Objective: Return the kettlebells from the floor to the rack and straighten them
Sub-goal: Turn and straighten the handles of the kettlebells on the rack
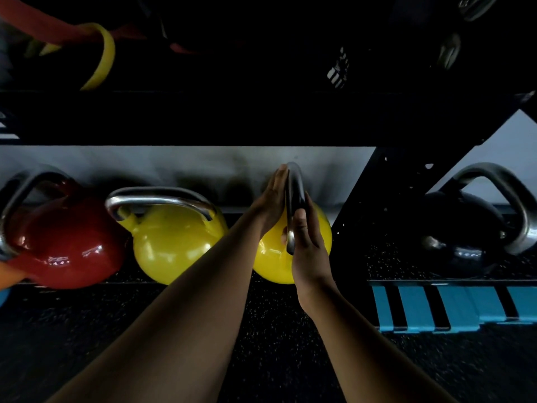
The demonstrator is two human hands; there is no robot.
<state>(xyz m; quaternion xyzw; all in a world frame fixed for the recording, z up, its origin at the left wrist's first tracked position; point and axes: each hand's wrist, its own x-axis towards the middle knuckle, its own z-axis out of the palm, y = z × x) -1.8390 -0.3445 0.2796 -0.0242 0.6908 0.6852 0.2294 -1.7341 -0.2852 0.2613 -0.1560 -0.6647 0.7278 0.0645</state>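
Observation:
A yellow kettlebell stands under the black rack shelf, its steel handle turned edge-on to me. My left hand lies flat against the handle's left side, fingers stretched upward. My right hand presses the handle's right side, thumb on its near edge, so the handle is clamped between both palms. To its left stands a second yellow kettlebell with its handle crosswise, then a red kettlebell. A black kettlebell sits to the right, beyond the rack's slanted leg.
Red and yellow resistance bands hang over the upper shelf at the left. A blue and black striped step lies on the dark speckled floor at the right. A pale wall runs behind the kettlebells.

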